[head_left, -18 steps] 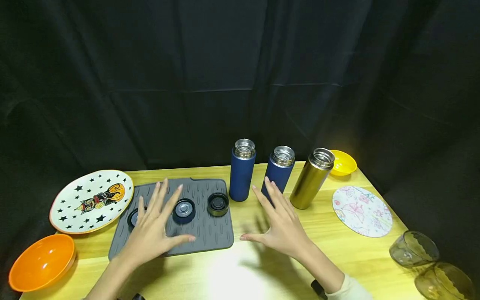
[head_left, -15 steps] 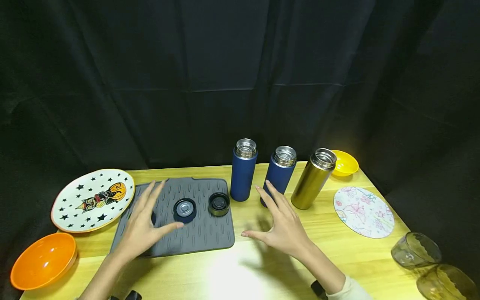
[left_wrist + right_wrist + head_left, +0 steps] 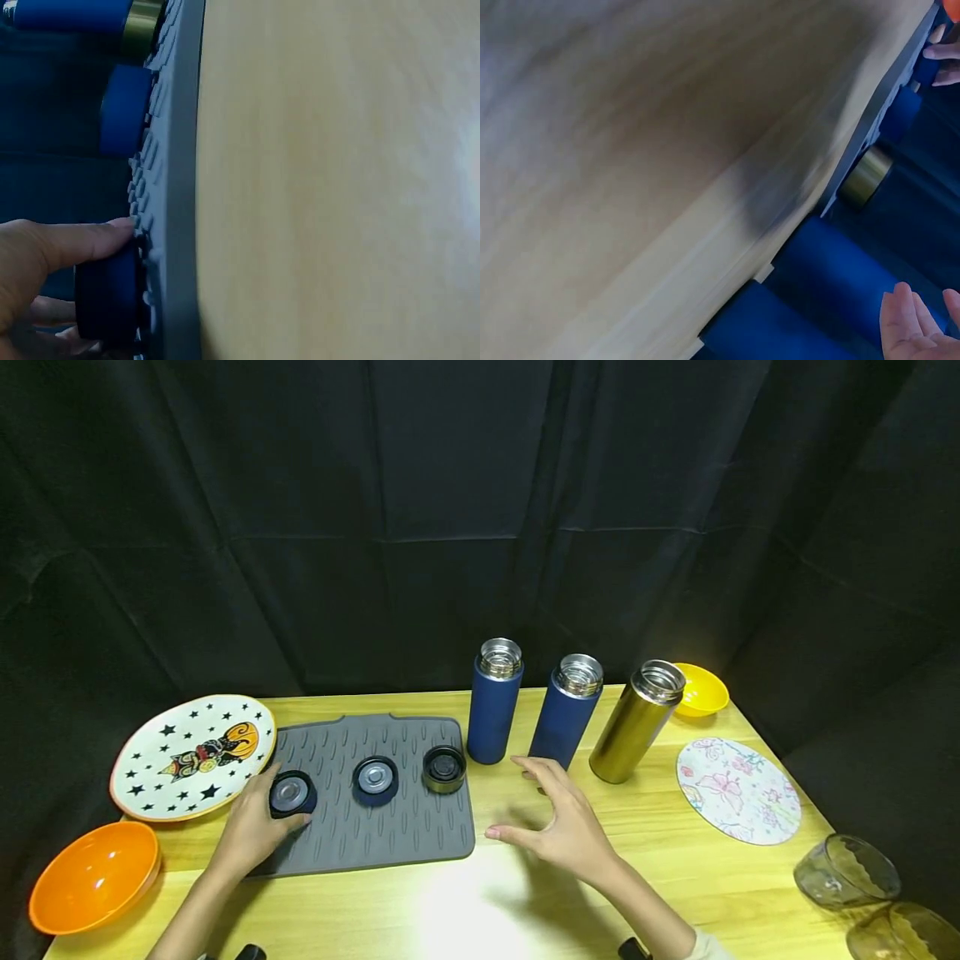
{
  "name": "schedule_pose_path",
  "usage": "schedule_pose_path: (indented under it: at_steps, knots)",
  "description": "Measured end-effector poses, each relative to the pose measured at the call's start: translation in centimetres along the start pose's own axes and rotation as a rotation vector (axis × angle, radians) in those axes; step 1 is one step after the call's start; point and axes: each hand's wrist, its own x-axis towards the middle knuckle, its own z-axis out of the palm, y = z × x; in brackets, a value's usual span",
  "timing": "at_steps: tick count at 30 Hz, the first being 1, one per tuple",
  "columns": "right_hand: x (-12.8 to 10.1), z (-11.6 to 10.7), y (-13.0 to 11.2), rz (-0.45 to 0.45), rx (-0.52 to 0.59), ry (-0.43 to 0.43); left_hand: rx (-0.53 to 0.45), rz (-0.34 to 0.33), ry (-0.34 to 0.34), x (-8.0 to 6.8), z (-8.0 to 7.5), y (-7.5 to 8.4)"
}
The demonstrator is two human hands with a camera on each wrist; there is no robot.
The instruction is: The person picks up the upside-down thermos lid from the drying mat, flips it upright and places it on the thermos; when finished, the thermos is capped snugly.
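My left hand point(image 3: 250, 828) spans the leftmost dark blue bottle lid point(image 3: 291, 793) on the grey ridged mat point(image 3: 420, 852), its thumb on one side and fingers on the other. In the left wrist view the thumb lies along the side of that lid point(image 3: 109, 300), which sits on the mat. Another blue lid point(image 3: 375, 780) and a gold-sided lid point(image 3: 443, 769) stand to its right. Over the table, my right hand point(image 3: 568, 828) holds nothing, thumb and fingers spread apart. Just beyond its fingers stands the middle bottle, a blue one point(image 3: 562, 718) without a lid.
A taller blue bottle point(image 3: 493, 718) and a gold bottle point(image 3: 633, 727) stand lidless either side. A patterned plate point(image 3: 150, 760) and orange bowl point(image 3: 93, 877) are left. On the right are a yellow bowl point(image 3: 705, 693), floral round mat point(image 3: 738, 789) and two glasses, one smoky point(image 3: 843, 872).
My left hand has moved left and down onto the leftmost lid, its fingers closing round it. The right hand stays nearly in place, its fingers bent a little more. The head view shifts slightly.
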Motion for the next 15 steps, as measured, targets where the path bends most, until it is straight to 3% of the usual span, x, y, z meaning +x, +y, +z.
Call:
schedule_pose_path:
  at_steps: [3, 8, 10, 15]
  knots:
    - [-0.3, 0.3, -0.2, -0.001, 0.012, -0.020, 0.024, -0.020, 0.022, -0.1, 0.2, 0.1]
    - [-0.6, 0.6, -0.7, -0.007, 0.034, -0.046, -0.055, -0.026, 0.140, -1.1, 0.1, 2.0]
    - [-0.6, 0.8, -1.0, -0.008, 0.050, -0.053, -0.076, 0.000, 0.176, -1.7, 0.1, 3.3]
    - [-0.7, 1.3, -1.5, 0.023, 0.147, -0.090, -0.098, 0.136, 0.235, -3.1, 0.7, 6.3]
